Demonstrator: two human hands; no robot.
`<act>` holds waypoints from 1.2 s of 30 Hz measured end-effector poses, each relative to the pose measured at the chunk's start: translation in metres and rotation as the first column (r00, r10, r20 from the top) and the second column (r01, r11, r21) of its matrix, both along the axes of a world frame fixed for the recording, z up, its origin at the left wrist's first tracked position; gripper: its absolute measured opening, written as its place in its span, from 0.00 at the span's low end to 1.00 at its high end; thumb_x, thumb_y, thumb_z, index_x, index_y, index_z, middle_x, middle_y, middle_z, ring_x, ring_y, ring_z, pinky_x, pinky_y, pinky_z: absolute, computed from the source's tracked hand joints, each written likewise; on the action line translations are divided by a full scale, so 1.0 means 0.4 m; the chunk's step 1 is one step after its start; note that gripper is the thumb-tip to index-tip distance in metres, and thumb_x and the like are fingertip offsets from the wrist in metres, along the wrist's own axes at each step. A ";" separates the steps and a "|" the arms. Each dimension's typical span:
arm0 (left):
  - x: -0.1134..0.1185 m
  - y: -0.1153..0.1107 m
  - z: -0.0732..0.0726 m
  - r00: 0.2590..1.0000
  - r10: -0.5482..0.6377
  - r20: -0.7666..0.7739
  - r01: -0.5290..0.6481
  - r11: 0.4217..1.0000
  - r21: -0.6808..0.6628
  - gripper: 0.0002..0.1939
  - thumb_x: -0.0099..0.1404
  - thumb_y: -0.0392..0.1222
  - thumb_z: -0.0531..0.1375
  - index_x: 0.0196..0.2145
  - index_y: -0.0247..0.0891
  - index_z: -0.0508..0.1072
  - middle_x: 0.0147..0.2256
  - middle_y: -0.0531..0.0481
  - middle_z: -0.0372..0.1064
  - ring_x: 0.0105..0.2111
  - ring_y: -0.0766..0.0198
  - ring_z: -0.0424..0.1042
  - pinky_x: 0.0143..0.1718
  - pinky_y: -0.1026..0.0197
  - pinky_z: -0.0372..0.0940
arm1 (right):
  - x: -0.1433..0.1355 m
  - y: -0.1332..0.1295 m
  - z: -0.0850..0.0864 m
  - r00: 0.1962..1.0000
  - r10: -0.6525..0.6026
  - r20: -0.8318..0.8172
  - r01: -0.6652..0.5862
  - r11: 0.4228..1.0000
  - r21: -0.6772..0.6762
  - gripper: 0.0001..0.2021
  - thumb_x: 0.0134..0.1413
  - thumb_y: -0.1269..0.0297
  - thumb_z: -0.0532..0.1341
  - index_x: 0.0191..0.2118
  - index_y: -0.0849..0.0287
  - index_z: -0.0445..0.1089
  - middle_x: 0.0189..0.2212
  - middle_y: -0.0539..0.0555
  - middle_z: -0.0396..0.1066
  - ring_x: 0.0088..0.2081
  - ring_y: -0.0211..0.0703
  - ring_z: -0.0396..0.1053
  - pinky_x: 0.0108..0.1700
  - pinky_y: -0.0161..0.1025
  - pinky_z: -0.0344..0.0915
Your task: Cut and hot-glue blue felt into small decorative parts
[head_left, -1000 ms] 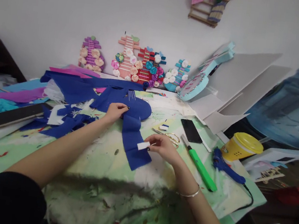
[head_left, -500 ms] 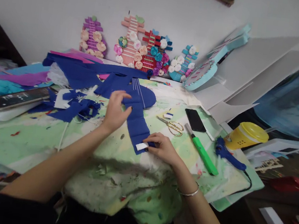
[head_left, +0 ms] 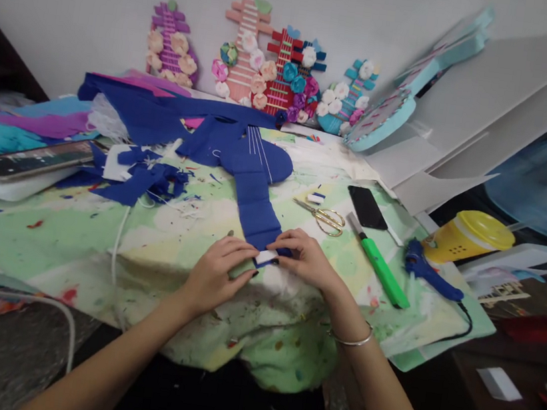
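A dark blue guitar-shaped craft piece (head_left: pixel 256 206) lies on the table, its neck towards me and white string lines across its rounded body. At the near end of the neck sits a small white block (head_left: pixel 265 257). My left hand (head_left: pixel 219 272) has its fingertips closed on the block's left end, the thumb low by the blue corner. From the right, my right hand (head_left: pixel 307 258) pinches the block's other end, beside a blue flap partly hidden under the fingers. Gold-handled scissors (head_left: pixel 325 218) and a green utility knife (head_left: pixel 383 271) lie right of that hand.
A blue glue gun (head_left: pixel 430 274) rests beside a yellow lidded cup (head_left: pixel 475 238) at the right. A black phone (head_left: pixel 367 207) lies behind the knife. Blue scraps (head_left: pixel 156 179) and another phone (head_left: pixel 42 159) are at left. Decorated guitars (head_left: pixel 245 60) lean on the wall.
My left hand has come down from the middle of the blue neck to the white block at its near end. My right hand stays on the block. The view has tilted slightly downward.
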State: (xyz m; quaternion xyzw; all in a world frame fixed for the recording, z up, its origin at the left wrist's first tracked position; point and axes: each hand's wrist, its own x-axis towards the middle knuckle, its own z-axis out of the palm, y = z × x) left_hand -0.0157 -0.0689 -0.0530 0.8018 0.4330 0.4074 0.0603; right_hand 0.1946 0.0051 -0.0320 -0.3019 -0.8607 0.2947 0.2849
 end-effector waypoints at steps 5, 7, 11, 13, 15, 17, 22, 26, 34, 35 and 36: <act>-0.002 -0.003 -0.004 1.000 -0.020 -0.014 0.020 1.000 0.018 0.10 0.62 0.37 0.59 0.42 0.38 0.73 0.39 0.44 0.74 0.41 0.58 0.70 0.50 0.47 0.63 | 0.003 0.000 -0.003 1.000 0.029 0.001 -0.029 0.999 0.019 0.11 0.50 0.70 0.65 0.41 0.54 0.76 0.37 0.55 0.71 0.41 0.43 0.67 0.47 0.43 0.61; -0.002 -0.004 -0.007 1.000 -0.024 -0.018 0.025 0.999 0.035 0.10 0.62 0.36 0.59 0.42 0.38 0.73 0.39 0.44 0.75 0.41 0.58 0.70 0.49 0.47 0.64 | 0.004 -0.002 -0.003 0.999 0.032 0.000 -0.032 0.999 0.022 0.10 0.52 0.69 0.64 0.41 0.54 0.76 0.38 0.55 0.71 0.41 0.43 0.67 0.47 0.43 0.61; -0.003 -0.003 -0.009 0.999 -0.034 -0.008 0.034 0.997 0.070 0.10 0.61 0.34 0.59 0.41 0.36 0.74 0.39 0.44 0.75 0.40 0.58 0.71 0.48 0.49 0.65 | 0.005 -0.003 -0.003 0.999 0.033 -0.002 -0.033 0.999 0.019 0.09 0.53 0.71 0.63 0.40 0.55 0.76 0.38 0.55 0.71 0.41 0.43 0.66 0.47 0.43 0.61; -0.004 -0.003 -0.009 0.999 -0.038 0.001 0.038 0.997 0.070 0.10 0.61 0.33 0.60 0.41 0.35 0.74 0.39 0.44 0.75 0.40 0.59 0.71 0.47 0.50 0.66 | 0.006 -0.002 -0.006 0.999 0.035 -0.003 -0.035 0.999 0.021 0.09 0.53 0.71 0.63 0.40 0.55 0.76 0.37 0.55 0.71 0.41 0.43 0.66 0.47 0.42 0.61; -0.005 -0.003 -0.008 0.999 -0.047 0.008 0.046 0.996 0.072 0.10 0.61 0.33 0.60 0.41 0.35 0.75 0.38 0.44 0.75 0.40 0.59 0.71 0.47 0.51 0.66 | 0.007 -0.001 -0.009 0.999 0.039 -0.002 -0.038 0.999 0.021 0.09 0.53 0.70 0.64 0.40 0.54 0.76 0.37 0.54 0.71 0.41 0.42 0.66 0.47 0.42 0.61; -0.006 -0.004 -0.006 0.998 -0.057 0.010 0.056 0.996 0.075 0.10 0.61 0.32 0.60 0.41 0.35 0.75 0.38 0.44 0.75 0.40 0.59 0.71 0.47 0.50 0.66 | 0.007 0.001 -0.013 0.999 0.042 -0.003 -0.042 0.999 0.018 0.09 0.52 0.69 0.64 0.41 0.53 0.77 0.37 0.54 0.71 0.41 0.43 0.66 0.47 0.43 0.62; -0.005 -0.004 -0.002 0.998 -0.062 0.003 0.061 0.995 0.074 0.10 0.61 0.32 0.60 0.41 0.35 0.75 0.38 0.44 0.76 0.40 0.59 0.71 0.47 0.50 0.67 | 0.006 0.001 -0.014 0.999 0.042 -0.010 -0.042 0.999 0.009 0.10 0.53 0.71 0.63 0.40 0.53 0.76 0.37 0.53 0.71 0.41 0.43 0.66 0.47 0.43 0.62; -0.005 -0.003 -0.003 0.998 -0.063 0.006 0.062 0.995 0.079 0.10 0.61 0.31 0.60 0.40 0.36 0.76 0.38 0.45 0.76 0.40 0.59 0.71 0.46 0.50 0.67 | 0.006 0.001 -0.012 0.999 0.039 -0.009 -0.039 0.999 0.012 0.10 0.52 0.72 0.63 0.40 0.53 0.76 0.37 0.53 0.71 0.41 0.43 0.66 0.47 0.44 0.61; -0.007 -0.001 -0.009 0.997 -0.071 0.001 0.071 0.994 0.080 0.11 0.61 0.30 0.59 0.40 0.36 0.76 0.39 0.45 0.75 0.40 0.60 0.70 0.47 0.49 0.66 | 0.006 -0.003 -0.009 0.999 0.042 -0.016 -0.042 0.999 0.007 0.11 0.52 0.74 0.62 0.40 0.54 0.76 0.37 0.54 0.71 0.41 0.43 0.66 0.47 0.44 0.62; -0.007 -0.001 -0.010 0.997 -0.073 -0.001 0.073 0.994 0.083 0.11 0.61 0.29 0.59 0.40 0.36 0.76 0.39 0.45 0.75 0.41 0.60 0.70 0.47 0.49 0.65 | 0.006 -0.003 -0.008 0.999 0.043 -0.020 -0.043 0.999 0.003 0.13 0.53 0.76 0.61 0.41 0.55 0.77 0.37 0.54 0.71 0.41 0.43 0.66 0.47 0.44 0.62; -0.007 -0.001 -0.010 0.997 -0.075 -0.003 0.075 0.994 0.085 0.11 0.61 0.29 0.59 0.40 0.35 0.76 0.39 0.44 0.75 0.41 0.59 0.70 0.47 0.49 0.65 | 0.006 -0.004 -0.008 0.999 0.042 -0.024 -0.042 0.999 -0.002 0.14 0.52 0.78 0.60 0.41 0.55 0.77 0.37 0.54 0.72 0.41 0.43 0.66 0.47 0.44 0.62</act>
